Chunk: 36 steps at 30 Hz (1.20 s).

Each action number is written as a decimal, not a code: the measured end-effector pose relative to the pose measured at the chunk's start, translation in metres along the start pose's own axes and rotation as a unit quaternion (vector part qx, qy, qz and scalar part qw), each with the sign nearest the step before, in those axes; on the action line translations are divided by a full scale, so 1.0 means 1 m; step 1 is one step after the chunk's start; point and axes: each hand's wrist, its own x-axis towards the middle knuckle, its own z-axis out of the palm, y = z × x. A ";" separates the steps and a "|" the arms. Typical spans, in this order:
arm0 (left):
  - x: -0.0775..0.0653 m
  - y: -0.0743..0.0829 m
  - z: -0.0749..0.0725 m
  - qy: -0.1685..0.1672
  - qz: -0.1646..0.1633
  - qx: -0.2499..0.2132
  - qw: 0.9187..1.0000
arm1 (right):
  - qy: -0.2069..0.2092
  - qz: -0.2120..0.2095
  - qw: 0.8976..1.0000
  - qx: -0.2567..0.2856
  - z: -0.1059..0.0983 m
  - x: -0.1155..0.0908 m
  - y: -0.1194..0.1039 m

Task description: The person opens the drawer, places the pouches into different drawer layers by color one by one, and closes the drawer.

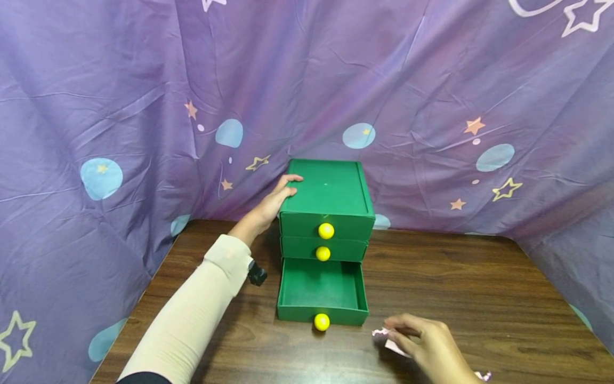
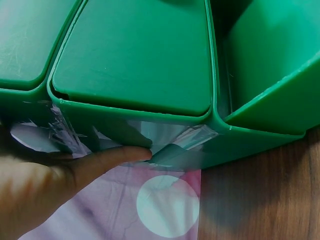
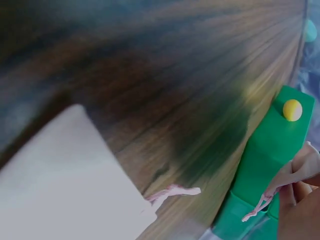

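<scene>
A green drawer unit (image 1: 326, 186) with yellow ball knobs stands on the table, its bottom drawer (image 1: 320, 288) pulled out. My left hand (image 1: 273, 201) steadies the unit's left side, fingertips over the top edge; the left wrist view shows one straight digit (image 2: 115, 156) along the taped side. Right of the open drawer, my right hand (image 1: 424, 341) pinches pale pink cloth with a pink cord (image 1: 381, 332), like a drawstring pouch. In the right wrist view a pale panel (image 3: 75, 180) with a similar cord (image 3: 172, 192) lies apart; whether both are one piece I cannot tell.
The two upper drawers (image 1: 355, 226) are closed. Brown wood-grain table (image 1: 460, 282) surrounds the unit, and a purple curtain with stars (image 1: 422, 96) hangs behind. A black wrist device (image 1: 257, 274) sits at the left cuff.
</scene>
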 end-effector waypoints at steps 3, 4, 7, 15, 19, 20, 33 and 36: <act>0.000 0.000 0.000 0.001 0.001 0.000 1.000 | -0.001 -0.003 1.000 0.010 0.001 0.003 -0.002; 0.001 0.000 0.000 0.001 0.001 0.000 1.000 | -0.001 -0.006 1.000 0.011 0.001 0.005 -0.003; 0.001 -0.001 0.001 0.006 -0.001 -0.002 1.000 | -0.002 -0.017 1.000 0.013 0.002 0.009 -0.005; -0.001 0.001 0.002 0.010 -0.011 0.000 1.000 | -0.009 -0.023 0.999 0.030 0.009 0.021 -0.014; -0.001 0.001 0.002 0.008 -0.013 0.000 1.000 | -0.002 -0.037 0.999 0.034 0.015 0.027 -0.018; -0.001 0.001 0.001 0.008 -0.014 0.001 1.000 | -0.002 -0.038 0.999 0.034 0.016 0.029 -0.019; 0.000 0.000 0.001 0.006 -0.011 0.007 1.000 | -0.009 -0.055 0.997 0.048 0.031 0.051 -0.029; 0.000 0.001 0.001 0.006 -0.010 0.009 1.000 | -0.015 -0.058 0.997 0.053 0.034 0.057 -0.032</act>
